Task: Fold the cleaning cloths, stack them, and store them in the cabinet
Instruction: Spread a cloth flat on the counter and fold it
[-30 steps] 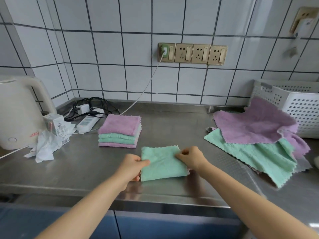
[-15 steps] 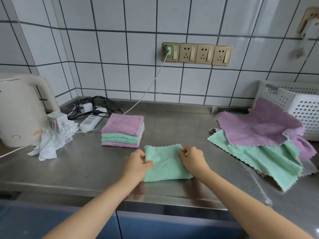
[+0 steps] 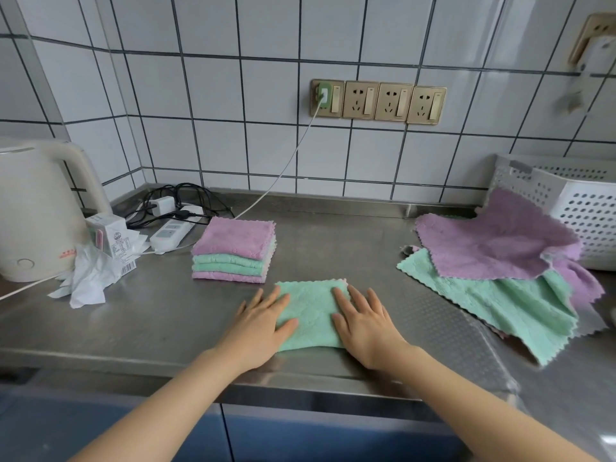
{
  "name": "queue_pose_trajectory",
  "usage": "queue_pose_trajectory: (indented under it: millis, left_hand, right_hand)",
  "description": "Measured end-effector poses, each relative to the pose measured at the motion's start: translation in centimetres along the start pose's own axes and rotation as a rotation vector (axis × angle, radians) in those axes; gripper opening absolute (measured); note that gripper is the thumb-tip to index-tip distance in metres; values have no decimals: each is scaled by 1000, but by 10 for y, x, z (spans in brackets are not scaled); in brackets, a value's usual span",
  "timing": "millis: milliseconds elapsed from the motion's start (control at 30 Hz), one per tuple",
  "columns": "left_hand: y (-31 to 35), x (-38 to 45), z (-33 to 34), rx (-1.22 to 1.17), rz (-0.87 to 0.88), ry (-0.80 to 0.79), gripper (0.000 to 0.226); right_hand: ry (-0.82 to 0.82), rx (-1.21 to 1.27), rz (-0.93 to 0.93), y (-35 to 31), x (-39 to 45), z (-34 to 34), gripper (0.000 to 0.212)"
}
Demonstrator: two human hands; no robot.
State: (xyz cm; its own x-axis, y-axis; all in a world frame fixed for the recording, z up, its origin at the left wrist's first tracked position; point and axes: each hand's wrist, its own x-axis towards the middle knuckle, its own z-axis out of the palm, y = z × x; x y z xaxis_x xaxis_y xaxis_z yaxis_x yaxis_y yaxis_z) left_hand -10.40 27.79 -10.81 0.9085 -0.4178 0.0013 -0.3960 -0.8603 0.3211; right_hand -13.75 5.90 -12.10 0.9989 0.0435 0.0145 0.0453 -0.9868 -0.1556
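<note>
Kettle [image 3: 36,211] far left; folded stack [image 3: 234,250] behind-left of green cloth [image 3: 311,313], small gap btwn. Cloth lies flat near table [image 3: 150,321] front edge. Left hand [image 3: 261,323] & right hand [image 3: 365,325] press flat on its sides, fingers straight, no grip. Bare steel to the right, then unfolded pile [image 3: 500,271] w/ basket [image 3: 586,208].

A single wide-angle view is given, taken from head height above the front edge of the worktop [image 3: 140,325]. The camera is aimed forward and down, toward the tiled wall [image 3: 216,95] at the back edge. The near strip of the worktop is seen closely, with both forearms entering from the bottom. The left corner and the right end are taken in, bent by the lens.
</note>
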Motion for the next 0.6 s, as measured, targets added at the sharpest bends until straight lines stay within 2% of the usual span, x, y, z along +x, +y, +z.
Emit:
queue_pose_trajectory:
  millis: [100, 167, 200, 267, 333, 400, 500, 600]
  left_hand:
    - [9, -3, -1, -104, -60, 9, 60]
    - [17, -1, -3, -257, -85, 55, 59]
    - [21, 0, -5, -395, -98, 94, 59]
    - [26, 4, -11, -830, -141, 160, 62]
    - [27, 8, -18, -1295, -256, 208, 73]
    - [26, 11, -20, -1572, -387, 179, 83]
    - [22, 13, -18, -1664, -404, 137, 86]
    - [14, 16, -28, -1667, -278, 177, 83]
  right_hand:
    - [-2, 4, 10, 2, -3, 2, 61]
    - [1, 6, 19, 0, -4, 2, 62]
    - [2, 4, 22, 0, -4, 2, 63]
    - [4, 5, 27, 0, -4, 3, 63]
    - [6, 22, 49, 0, -5, 2, 63]
    - [-6, 75, 106, -1, -6, -1, 61]
    - [10, 182, 174, -4, -8, -6, 61]
    - [156, 464, 106, -10, -8, -11, 55]
